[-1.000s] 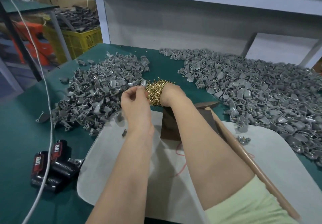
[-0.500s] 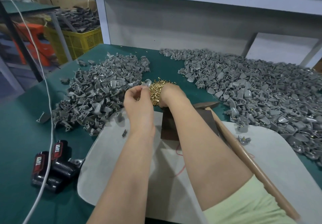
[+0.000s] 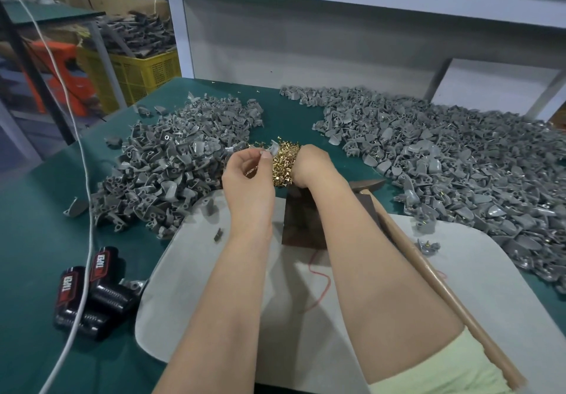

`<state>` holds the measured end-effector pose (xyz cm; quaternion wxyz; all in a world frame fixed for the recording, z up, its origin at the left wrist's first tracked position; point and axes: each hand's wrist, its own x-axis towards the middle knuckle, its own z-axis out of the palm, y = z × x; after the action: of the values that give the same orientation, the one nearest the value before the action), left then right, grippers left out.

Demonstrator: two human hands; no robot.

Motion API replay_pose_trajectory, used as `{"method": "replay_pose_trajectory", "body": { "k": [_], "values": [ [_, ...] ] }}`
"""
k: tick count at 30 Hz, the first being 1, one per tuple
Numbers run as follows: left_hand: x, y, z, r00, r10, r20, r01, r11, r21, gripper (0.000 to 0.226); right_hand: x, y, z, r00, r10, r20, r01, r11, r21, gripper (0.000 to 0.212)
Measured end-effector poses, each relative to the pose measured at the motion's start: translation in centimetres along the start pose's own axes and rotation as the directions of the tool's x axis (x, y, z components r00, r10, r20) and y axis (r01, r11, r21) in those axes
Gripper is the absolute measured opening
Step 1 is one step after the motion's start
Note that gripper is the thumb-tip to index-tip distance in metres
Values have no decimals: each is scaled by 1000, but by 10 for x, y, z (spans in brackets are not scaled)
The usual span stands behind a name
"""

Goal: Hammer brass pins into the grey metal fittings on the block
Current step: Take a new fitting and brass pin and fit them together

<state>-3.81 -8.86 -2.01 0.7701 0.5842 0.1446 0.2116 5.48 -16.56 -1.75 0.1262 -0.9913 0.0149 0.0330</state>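
My left hand (image 3: 249, 176) pinches a grey metal fitting (image 3: 273, 149) between thumb and fingertips, just left of a heap of brass pins (image 3: 284, 163). My right hand (image 3: 311, 165) reaches into that heap from the right; its fingers are hidden behind the wrist and the pins. The dark block (image 3: 301, 225) stands under my right forearm, mostly covered. A hammer lies to the right, its head (image 3: 367, 184) by the block and its wooden handle (image 3: 444, 295) running toward me.
Large piles of grey fittings lie left (image 3: 171, 173) and right (image 3: 444, 154) on the green table (image 3: 36, 240). A pale grey mat (image 3: 196, 295) covers the near table. Two black battery packs (image 3: 88, 289) and a white cable (image 3: 82, 197) lie at the left.
My left hand has lifted slightly and turned the fitting up beside the pin heap. My right hand stays at the pins.
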Motion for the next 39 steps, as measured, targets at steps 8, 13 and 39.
{"method": "replay_pose_trajectory", "body": {
  "k": [8,13,39],
  "values": [
    [-13,-4,7,891,143,430,-348,823,449,13,-37,57,-39,993,82,-83,-4,735,678,22],
    [-22,-8,13,868,53,494,-441,539,718,5,-86,82,-44,997,16,-80,67,391,918,14],
    [-21,-10,13,836,103,539,-508,519,688,9,-95,78,-18,935,-34,-354,244,786,569,9]
  ]
}}
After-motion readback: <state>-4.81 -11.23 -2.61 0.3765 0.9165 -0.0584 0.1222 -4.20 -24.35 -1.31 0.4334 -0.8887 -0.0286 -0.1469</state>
